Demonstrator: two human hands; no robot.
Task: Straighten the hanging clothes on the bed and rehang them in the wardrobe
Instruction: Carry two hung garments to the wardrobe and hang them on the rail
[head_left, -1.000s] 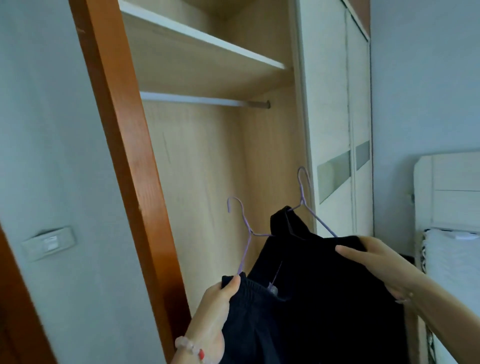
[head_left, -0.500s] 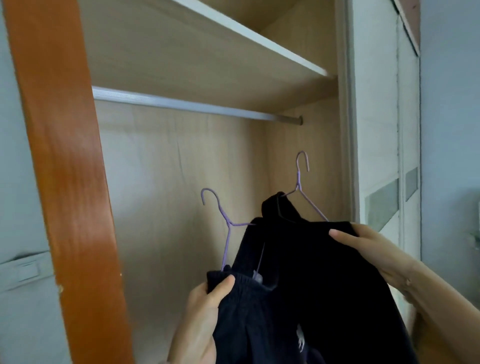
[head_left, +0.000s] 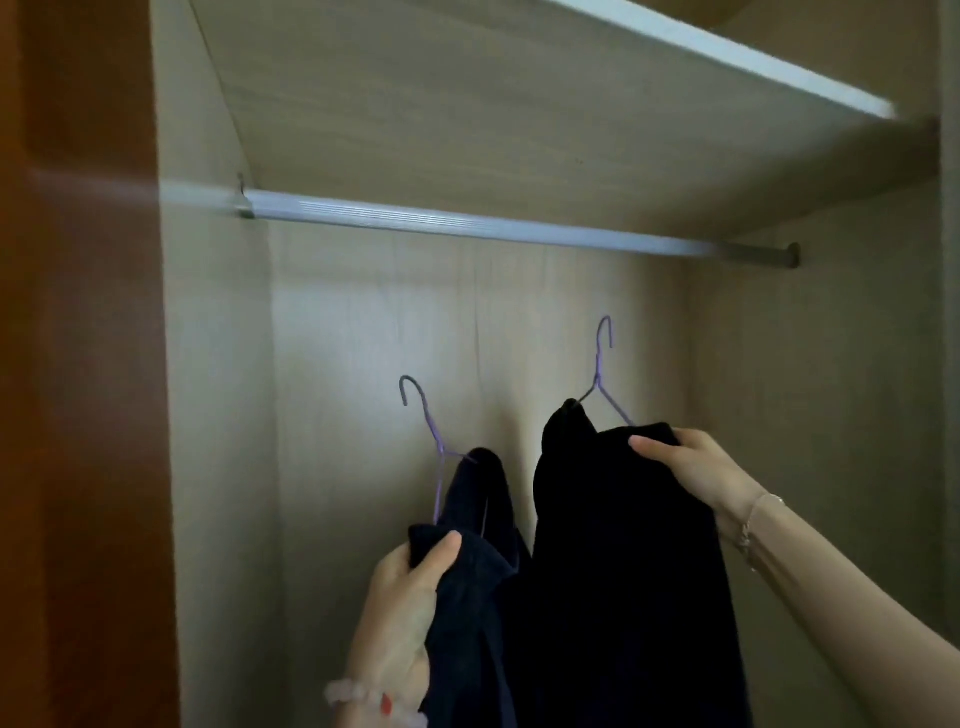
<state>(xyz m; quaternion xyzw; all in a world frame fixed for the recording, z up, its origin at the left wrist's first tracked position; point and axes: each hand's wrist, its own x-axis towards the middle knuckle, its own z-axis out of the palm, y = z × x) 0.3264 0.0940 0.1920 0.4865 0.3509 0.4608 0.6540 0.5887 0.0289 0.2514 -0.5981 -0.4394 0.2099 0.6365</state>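
left hand (head_left: 402, 597) grips navy garment (head_left: 467, 571) | right hand (head_left: 691, 467) clamps black garment (head_left: 623, 545) | purple hangers (both) below rail (head_left: 467, 226)

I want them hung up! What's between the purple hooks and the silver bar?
Nothing. In the head view only bare wardrobe back wall shows between the left hook, the right hook and the rail above.

Bare rail (head_left: 467, 226), open space beneath

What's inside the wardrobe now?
A rail under a shelf. Below it, left hand and right hand hold dark clothes on purple hangers, unhooked; these cover the lower back wall.
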